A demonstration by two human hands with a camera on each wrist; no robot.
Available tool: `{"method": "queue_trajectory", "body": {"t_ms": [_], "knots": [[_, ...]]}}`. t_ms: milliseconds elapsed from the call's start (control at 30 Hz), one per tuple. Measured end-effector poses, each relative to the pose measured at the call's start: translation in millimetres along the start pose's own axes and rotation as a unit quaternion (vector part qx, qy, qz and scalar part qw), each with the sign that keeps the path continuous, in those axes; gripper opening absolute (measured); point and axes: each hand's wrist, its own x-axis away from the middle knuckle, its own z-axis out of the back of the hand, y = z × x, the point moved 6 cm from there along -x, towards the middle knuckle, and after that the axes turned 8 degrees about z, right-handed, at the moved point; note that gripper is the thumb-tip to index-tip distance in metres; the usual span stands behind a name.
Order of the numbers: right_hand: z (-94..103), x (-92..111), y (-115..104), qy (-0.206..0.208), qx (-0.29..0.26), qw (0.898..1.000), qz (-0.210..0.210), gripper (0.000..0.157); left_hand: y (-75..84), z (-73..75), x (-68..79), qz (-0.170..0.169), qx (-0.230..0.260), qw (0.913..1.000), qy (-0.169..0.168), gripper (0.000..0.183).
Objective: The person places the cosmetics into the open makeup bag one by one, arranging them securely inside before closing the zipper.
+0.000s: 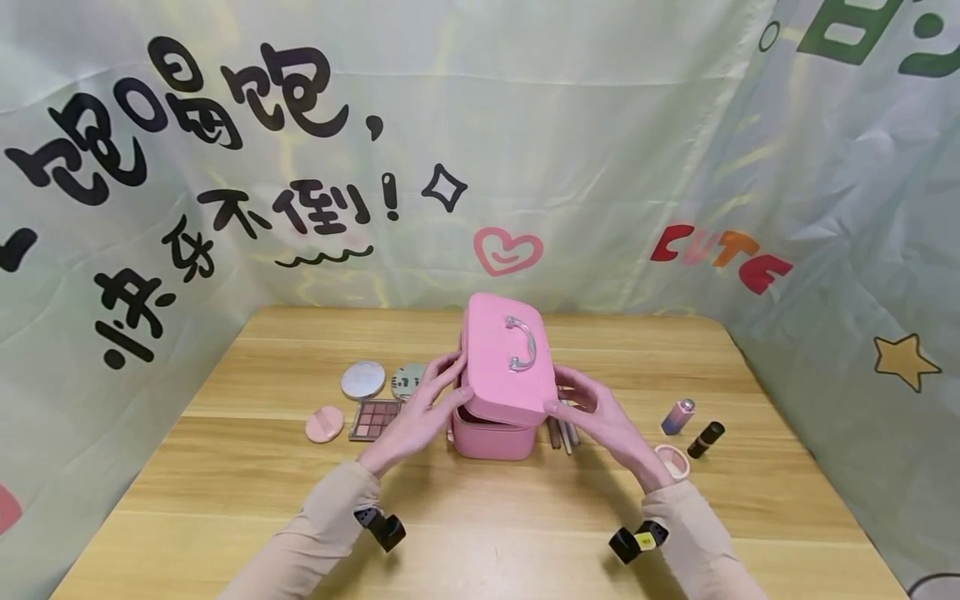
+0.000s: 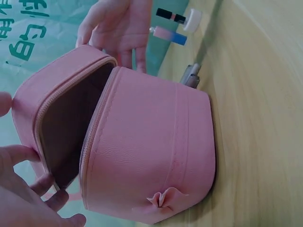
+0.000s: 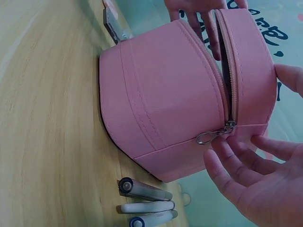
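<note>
A pink makeup case (image 1: 491, 442) stands on the table, its lid (image 1: 498, 392) tilted partly up at the front with a dark gap under it. My left hand (image 1: 422, 412) holds the lid's left side, fingertips hooked at the zipped rim in the left wrist view. On the other side my right hand (image 1: 602, 421) holds the lid too, thumb at its front corner. Right beside those fingers hangs a metal zipper pull (image 3: 208, 137). A silver handle (image 1: 531, 343) tops the lid, and a small bow (image 2: 165, 197) decorates the case's front. The case's contents are hidden.
Left of the case lie an eyeshadow palette (image 1: 373, 419), a pink powder puff (image 1: 325, 424), and a round compact (image 1: 363, 379) near another round item (image 1: 406, 381). Several pens (image 1: 564, 433) lie to the right, then a pink-blue tube (image 1: 678, 417), a black tube (image 1: 706, 439) and a round pink-rimmed item (image 1: 672, 461).
</note>
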Motion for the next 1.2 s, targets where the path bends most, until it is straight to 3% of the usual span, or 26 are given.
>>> {"method": "queue_trajectory", "body": {"t_ms": [267, 433, 667, 900, 1067, 1200], "knots": [[1.0, 0, -4, 0.017, 0.016, 0.999, 0.029, 0.057, 2.2, -1.6, -3.1, 0.007, 0.028, 0.9995, 0.014, 0.052], [3.9, 2, -15, 0.067, 0.055, 0.992, 0.097, 0.053, 6.0, -2.4, -3.1, -0.01, 0.04, 0.999, 0.018, 0.052], [-9.5, 3, -49, 0.118, 0.158, 0.959, 0.203, 0.045, 12.3, -3.5, -6.0, -0.011, 0.103, 0.9938, 0.039, 0.055], [-27.1, -2, -75, 0.102, 0.212, 0.924, 0.301, 0.056, 20.0, -3.9, -6.5, -0.004, 0.128, 0.9896, 0.066, 0.051], [-34.7, -6, -80, 0.085, 0.257, 0.902, 0.335, 0.059, 22.9, -4.4, -5.9, -0.006, 0.138, 0.9884, 0.064, 0.049], [-39.2, -8, -82, 0.08, 0.313, 0.875, 0.359, 0.059, 24.6, -4.9, -5.9, -0.011, 0.139, 0.9887, 0.055, 0.05]]}}
